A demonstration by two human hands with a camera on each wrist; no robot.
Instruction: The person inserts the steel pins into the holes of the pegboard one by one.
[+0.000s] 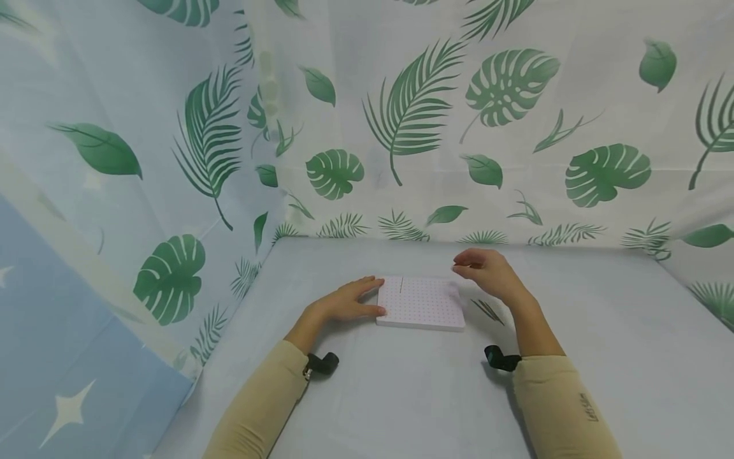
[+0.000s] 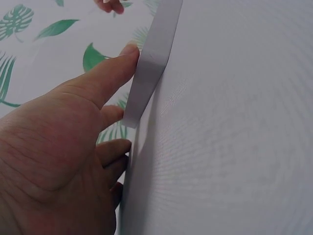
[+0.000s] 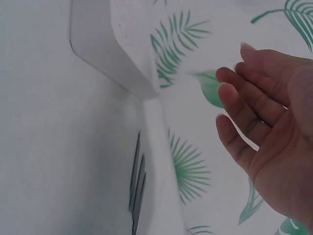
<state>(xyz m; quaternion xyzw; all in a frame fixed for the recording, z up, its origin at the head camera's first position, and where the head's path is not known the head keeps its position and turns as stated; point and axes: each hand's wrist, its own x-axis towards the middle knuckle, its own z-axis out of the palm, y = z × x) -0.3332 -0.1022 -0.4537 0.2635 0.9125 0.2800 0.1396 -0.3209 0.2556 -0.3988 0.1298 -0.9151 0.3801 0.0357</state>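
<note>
From the head camera we see a pale grey table (image 1: 602,357) boxed in by white curtains (image 1: 516,127) printed with green leaves, with a blue star-patterned sheet (image 1: 69,370) low at 8 o'clock. Near the table's middle lies a white dotted board (image 1: 421,303), flat, with a thin dark pin (image 1: 401,284) standing near its far edge. The left hand (image 1: 348,303) rests at the board's 9 o'clock side, fingers straight and touching that edge, forearm in a beige sleeve (image 1: 258,408) running back toward 7 o'clock. The right hand (image 1: 487,271) hovers over the board's 2 o'clock corner, wrist raised, fingers loosely bent; whether it pinches anything we cannot tell here. Small black cameras (image 1: 323,363) sit at both wrists. A few dark pins (image 1: 487,310) lie on the table just beside the board at 3 o'clock.

Over to the left wrist view: the grey table (image 2: 234,137) fills the right side, leafy curtain (image 2: 44,44) at 10 o'clock. The left hand (image 2: 54,161) has its thumb (image 2: 110,73) stretched straight, tip pressed against the board's (image 2: 149,68) white side wall; the other fingers (image 2: 115,149) lie against the edge lower down, uncurled.

Now the right wrist view: the board's (image 3: 105,49) corner shows at 11 o'clock, the dark pins (image 3: 138,176) lying on the table (image 3: 58,156) at 6 o'clock. The right hand (image 3: 274,137) sits at 3 o'clock, clear of the board, palm showing, fingers (image 3: 239,98) gently bent and holding nothing that we can see.
</note>
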